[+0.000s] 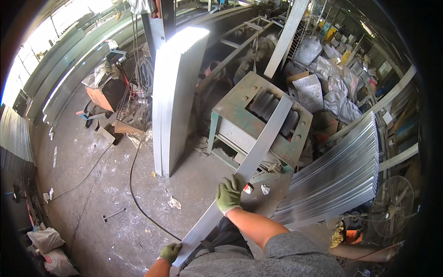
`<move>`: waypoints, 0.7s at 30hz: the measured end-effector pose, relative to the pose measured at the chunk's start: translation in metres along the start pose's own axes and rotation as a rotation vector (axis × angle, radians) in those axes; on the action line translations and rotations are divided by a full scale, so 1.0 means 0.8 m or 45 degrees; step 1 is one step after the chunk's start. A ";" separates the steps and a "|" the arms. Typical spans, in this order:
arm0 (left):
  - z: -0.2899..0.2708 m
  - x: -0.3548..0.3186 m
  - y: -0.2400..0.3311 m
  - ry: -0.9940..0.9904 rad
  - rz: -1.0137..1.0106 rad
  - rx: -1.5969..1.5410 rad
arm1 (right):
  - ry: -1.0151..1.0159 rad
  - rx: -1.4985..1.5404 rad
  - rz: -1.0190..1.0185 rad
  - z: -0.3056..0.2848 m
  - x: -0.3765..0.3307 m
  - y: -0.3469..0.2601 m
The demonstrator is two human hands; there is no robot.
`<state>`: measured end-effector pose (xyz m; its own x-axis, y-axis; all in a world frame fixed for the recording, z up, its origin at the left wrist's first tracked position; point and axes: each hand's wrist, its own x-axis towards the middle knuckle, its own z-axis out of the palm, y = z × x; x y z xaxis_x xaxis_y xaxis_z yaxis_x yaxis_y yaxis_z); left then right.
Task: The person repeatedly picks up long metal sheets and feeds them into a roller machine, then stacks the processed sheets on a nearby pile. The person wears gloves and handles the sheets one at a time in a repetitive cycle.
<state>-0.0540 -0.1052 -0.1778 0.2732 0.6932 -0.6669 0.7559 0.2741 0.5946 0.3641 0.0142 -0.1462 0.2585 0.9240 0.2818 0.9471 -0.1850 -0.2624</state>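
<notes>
A long, flat, silvery metal strip (203, 225) slants from beside my body up to a green-edged machine (234, 110). Its far end lies over the dark rollers (264, 105) in the machine's top opening. Near the strip's close end, my left hand (171, 252), in a green glove, is closed on the left edge; its thumb and fingers show only in part. Farther along, my right hand (228, 194), gloved alike, is wrapped over the strip, short of the machine. The undersides of both grips are hidden.
A tall stack of metal profiles (177, 99) stands upright left of the machine. On the right lie many long metal strips (334, 173), near a caged fan (392, 207). A black cable (134, 184) crosses the littered floor. Cardboard boxes (100, 98) sit at the left.
</notes>
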 end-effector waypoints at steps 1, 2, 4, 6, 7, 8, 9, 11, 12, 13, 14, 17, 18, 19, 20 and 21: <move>-0.004 -0.006 -0.016 -0.023 -0.049 0.013 | -0.013 0.002 0.010 0.000 -0.011 -0.014; -0.009 -0.013 -0.033 -0.056 -0.042 0.019 | -0.063 0.016 0.010 -0.002 -0.022 -0.026; -0.017 -0.032 -0.069 -0.044 -0.034 0.043 | -0.116 0.067 0.005 -0.006 -0.047 -0.052; -0.026 -0.044 -0.105 -0.028 -0.017 0.063 | -0.141 0.145 -0.016 -0.009 -0.065 -0.074; -0.031 -0.050 -0.124 -0.019 -0.008 0.069 | -0.125 0.192 -0.035 -0.010 -0.073 -0.084; -0.038 -0.058 -0.143 -0.010 0.002 0.076 | -0.152 0.226 -0.031 -0.014 -0.083 -0.093; -0.045 -0.057 -0.158 -0.039 0.010 0.173 | -0.158 0.278 -0.049 -0.016 -0.090 -0.100; -0.055 -0.062 -0.180 -0.058 0.009 0.084 | -0.231 0.292 -0.063 -0.020 -0.103 -0.111; -0.057 -0.052 -0.180 -0.041 0.024 0.117 | -0.201 0.297 -0.089 -0.021 -0.104 -0.112; -0.058 -0.045 -0.176 -0.027 0.034 0.151 | -0.219 0.316 -0.083 -0.022 -0.104 -0.111; -0.057 -0.036 -0.164 -0.016 0.042 0.185 | -0.160 0.293 -0.106 -0.021 -0.097 -0.104; -0.047 -0.019 -0.088 0.008 0.048 0.283 | -0.180 0.141 -0.129 -0.018 -0.046 -0.054; -0.042 -0.012 -0.049 -0.017 0.011 0.250 | -0.143 0.082 -0.167 -0.019 -0.020 -0.025; -0.032 0.008 -0.001 -0.035 -0.017 0.225 | -0.126 0.054 -0.176 -0.020 0.011 0.007; -0.021 0.023 0.049 0.001 -0.009 0.241 | -0.234 0.010 -0.156 -0.023 0.044 0.040; -0.014 0.041 0.099 0.061 0.021 0.272 | -0.104 -0.012 -0.181 -0.030 0.072 0.073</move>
<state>0.0080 -0.0535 -0.1479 0.2618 0.7288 -0.6327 0.8617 0.1187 0.4934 0.4387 0.0489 -0.1234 0.1060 0.9651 0.2394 0.9748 -0.0534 -0.2164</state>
